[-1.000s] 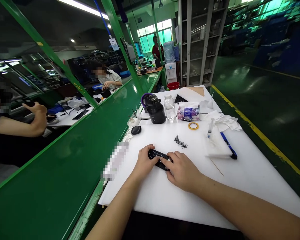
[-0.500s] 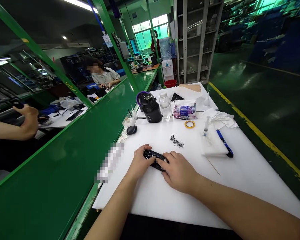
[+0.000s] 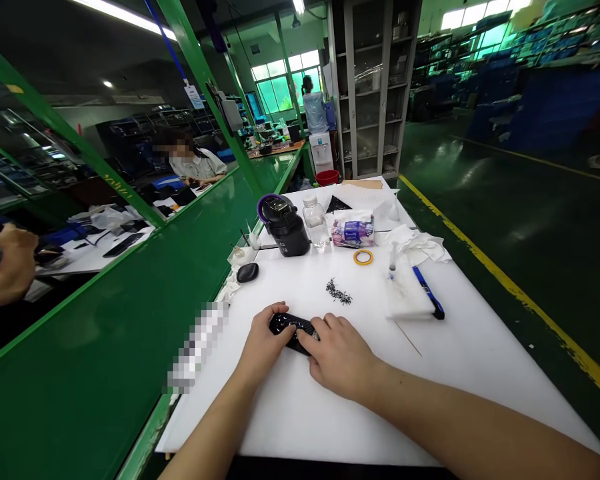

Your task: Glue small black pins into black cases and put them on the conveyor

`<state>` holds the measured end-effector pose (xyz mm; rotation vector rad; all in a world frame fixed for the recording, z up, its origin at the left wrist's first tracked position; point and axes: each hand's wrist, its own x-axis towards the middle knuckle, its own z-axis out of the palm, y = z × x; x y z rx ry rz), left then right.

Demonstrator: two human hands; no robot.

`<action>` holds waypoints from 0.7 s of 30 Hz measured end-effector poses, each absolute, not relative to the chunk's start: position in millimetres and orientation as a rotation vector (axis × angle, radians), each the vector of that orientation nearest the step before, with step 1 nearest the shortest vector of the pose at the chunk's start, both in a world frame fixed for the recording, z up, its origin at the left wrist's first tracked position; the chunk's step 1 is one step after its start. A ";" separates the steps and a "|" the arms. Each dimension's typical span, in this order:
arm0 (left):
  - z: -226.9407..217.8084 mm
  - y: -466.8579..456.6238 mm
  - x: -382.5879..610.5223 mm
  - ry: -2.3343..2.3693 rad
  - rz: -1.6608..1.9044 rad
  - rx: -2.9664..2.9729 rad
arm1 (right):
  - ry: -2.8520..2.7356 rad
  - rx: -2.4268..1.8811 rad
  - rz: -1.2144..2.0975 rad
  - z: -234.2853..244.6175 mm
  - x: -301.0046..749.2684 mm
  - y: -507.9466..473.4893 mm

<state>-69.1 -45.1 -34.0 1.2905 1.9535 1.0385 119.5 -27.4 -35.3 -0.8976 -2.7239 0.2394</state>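
Observation:
A small black oblong device (image 3: 289,327) lies on the white table top (image 3: 460,360) in front of me. My left hand (image 3: 263,343) grips its left end with curled fingers. My right hand (image 3: 340,357) covers its right end, fingers bent over it. A little heap of small dark screws (image 3: 338,293) lies just beyond my right hand.
Farther back stand a black jug with a purple rim (image 3: 285,228), a clear bottle (image 3: 315,221), a tissue pack (image 3: 353,231), a yellow tape ring (image 3: 363,257), a blue pen (image 3: 428,292) and a syringe (image 3: 393,260). A green conveyor (image 3: 120,320) runs left. Other people sit beyond it.
The view has swung to the right, so everything sits further left in the picture. Both hands stay on the black device.

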 end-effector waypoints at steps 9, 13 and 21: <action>-19.6 -39.3 -70.9 1.955 0.867 1.296 | -2.730 -0.914 0.226 -34.7 119.9 -28.8; -22.9 -39.1 -74.4 1.951 0.831 1.331 | -2.730 -0.905 0.237 -33.1 121.1 -28.8; -20.8 -48.7 -92.0 1.820 0.864 1.556 | -2.703 -0.841 0.288 -38.0 125.9 -23.1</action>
